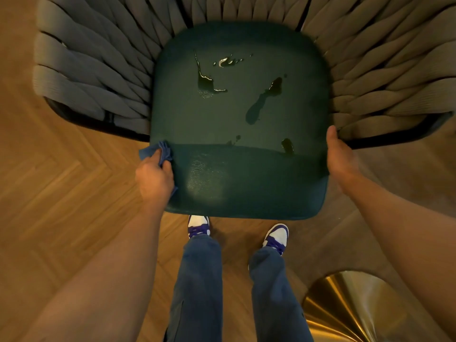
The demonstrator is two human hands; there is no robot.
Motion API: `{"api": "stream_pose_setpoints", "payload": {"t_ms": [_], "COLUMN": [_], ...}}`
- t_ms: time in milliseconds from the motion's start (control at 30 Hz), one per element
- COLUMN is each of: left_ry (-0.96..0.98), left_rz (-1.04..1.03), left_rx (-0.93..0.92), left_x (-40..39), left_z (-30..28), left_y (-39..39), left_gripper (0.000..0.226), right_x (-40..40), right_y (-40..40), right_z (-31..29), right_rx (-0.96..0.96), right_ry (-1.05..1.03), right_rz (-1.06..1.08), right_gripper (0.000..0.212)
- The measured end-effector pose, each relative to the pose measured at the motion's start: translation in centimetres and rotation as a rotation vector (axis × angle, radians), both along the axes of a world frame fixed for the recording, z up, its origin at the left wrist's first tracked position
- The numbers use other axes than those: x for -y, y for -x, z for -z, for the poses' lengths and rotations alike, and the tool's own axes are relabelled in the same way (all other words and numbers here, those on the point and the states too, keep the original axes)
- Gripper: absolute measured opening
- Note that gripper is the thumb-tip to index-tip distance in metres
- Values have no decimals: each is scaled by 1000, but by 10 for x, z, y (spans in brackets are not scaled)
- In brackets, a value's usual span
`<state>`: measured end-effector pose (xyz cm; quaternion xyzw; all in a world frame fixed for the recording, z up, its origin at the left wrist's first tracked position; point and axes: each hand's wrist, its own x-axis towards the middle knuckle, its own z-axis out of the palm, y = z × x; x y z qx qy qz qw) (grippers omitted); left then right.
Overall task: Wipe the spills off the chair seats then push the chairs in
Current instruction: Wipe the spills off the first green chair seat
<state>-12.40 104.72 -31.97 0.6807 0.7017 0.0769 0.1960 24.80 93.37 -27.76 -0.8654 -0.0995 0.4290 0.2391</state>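
A chair with a dark green seat (pixel 237 174) and a grey woven back (pixel 93 70) stands right in front of me. Dark spills (pixel 264 99) lie in several patches across the seat, with one small patch near the front right. My left hand (pixel 154 180) grips a blue cloth (pixel 160 150) and rests against the seat's left edge. At the right edge of the seat is my right hand (pixel 339 155), thumb on top; its fingers are hidden under the edge.
Herringbone wood floor (pixel 61 193) lies all around. A shiny gold round base (pixel 357 309) stands at the lower right, close to my right leg. My feet in white and purple shoes (pixel 198 225) are just under the seat's front edge.
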Motion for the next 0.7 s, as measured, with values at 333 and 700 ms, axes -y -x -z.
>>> {"api": "stream_pose_setpoints", "payload": {"t_ms": [333,700], "left_ry": [151,188], "left_rz": [258,501], "left_rx": [282,284], "left_x": [62,111], "left_z": [2,0], "left_y": [-183,-290], "left_gripper": [30,21], "right_x": [13,14], "right_y": [-24,-32], "right_z": [-2,19], "right_rx": [-507,-446], "right_ry": [-226,-166], "right_rz": [295,249], "right_gripper": [90,76]}}
